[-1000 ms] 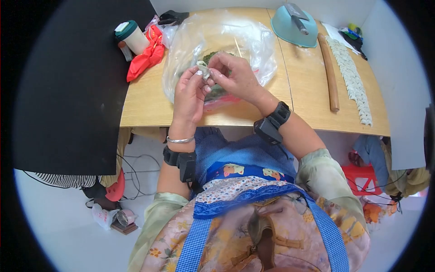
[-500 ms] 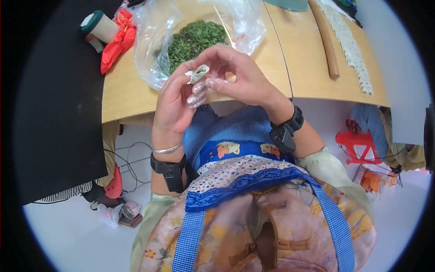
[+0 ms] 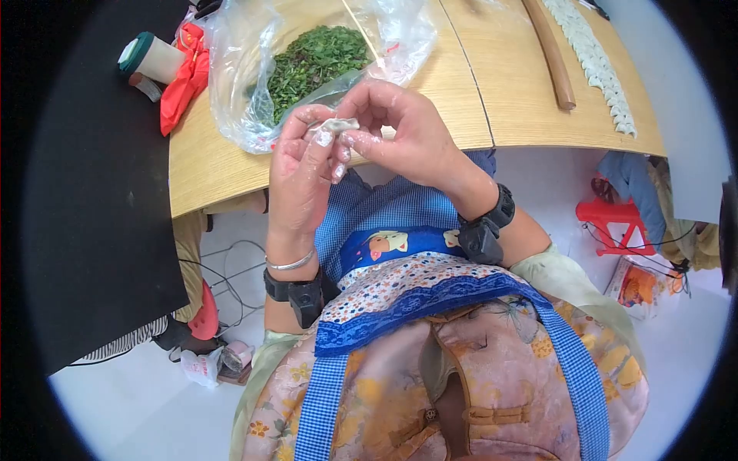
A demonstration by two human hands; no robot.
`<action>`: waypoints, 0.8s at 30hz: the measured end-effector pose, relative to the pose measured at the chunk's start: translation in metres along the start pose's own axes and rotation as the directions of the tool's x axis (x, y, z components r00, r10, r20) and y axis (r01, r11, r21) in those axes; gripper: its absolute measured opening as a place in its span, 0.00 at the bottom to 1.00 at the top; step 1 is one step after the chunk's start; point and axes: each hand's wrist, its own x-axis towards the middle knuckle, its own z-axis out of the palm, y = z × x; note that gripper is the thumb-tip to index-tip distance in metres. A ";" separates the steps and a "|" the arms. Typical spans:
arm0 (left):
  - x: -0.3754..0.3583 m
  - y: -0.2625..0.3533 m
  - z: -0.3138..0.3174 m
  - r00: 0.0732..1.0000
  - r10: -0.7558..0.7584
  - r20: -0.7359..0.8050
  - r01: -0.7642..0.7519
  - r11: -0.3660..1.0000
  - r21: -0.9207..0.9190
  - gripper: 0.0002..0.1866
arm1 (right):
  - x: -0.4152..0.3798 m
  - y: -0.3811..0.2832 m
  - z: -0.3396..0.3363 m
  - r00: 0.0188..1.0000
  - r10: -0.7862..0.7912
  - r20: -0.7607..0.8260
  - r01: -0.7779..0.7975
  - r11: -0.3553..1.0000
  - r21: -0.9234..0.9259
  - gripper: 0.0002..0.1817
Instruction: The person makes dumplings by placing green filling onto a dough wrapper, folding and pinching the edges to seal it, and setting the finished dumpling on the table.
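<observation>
Both hands meet over the table's front edge around one small white dough piece [image 3: 339, 124]. My left hand [image 3: 301, 165] pinches its left part, with thumb and fingertips whitened by flour. The fingers of my right hand [image 3: 396, 127] are closed on its right end. The piece looks folded over, with a wavy top edge. Just beyond the hands lies a heap of chopped green leaves [image 3: 319, 67] in a clear plastic bag [image 3: 240, 100]. A pale thin stick [image 3: 361, 29] leans in the bag.
A wooden rolling pin [image 3: 550, 54] lies at the right of the table [image 3: 207, 180], beside a row of white folded dough pieces [image 3: 590, 58]. At the left are a green-rimmed cylinder [image 3: 157, 58] and a red packet [image 3: 184, 88]. A red stool [image 3: 615, 225] stands below right.
The dough piece was an open fold with green showing inside; its edge now looks pressed together. My fingers have closed in on it. The camera view has shifted slightly.
</observation>
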 end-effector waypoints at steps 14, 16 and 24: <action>-0.005 -0.002 -0.006 0.993 -0.005 0.115 0.023 0.987 -0.160 0.09 | -0.006 -0.017 -0.005 0.936 -0.321 0.143 0.349 0.793 -0.500 0.16; -0.006 -0.003 -0.002 0.998 0.007 0.057 0.003 0.987 -0.162 0.09 | -0.005 -0.015 -0.003 0.930 -0.343 0.130 0.362 0.798 -0.481 0.16; -0.004 -0.004 -0.008 0.993 -0.015 0.118 0.036 0.984 -0.177 0.08 | -0.003 -0.012 -0.002 0.899 -0.409 0.154 0.425 0.732 -0.533 0.11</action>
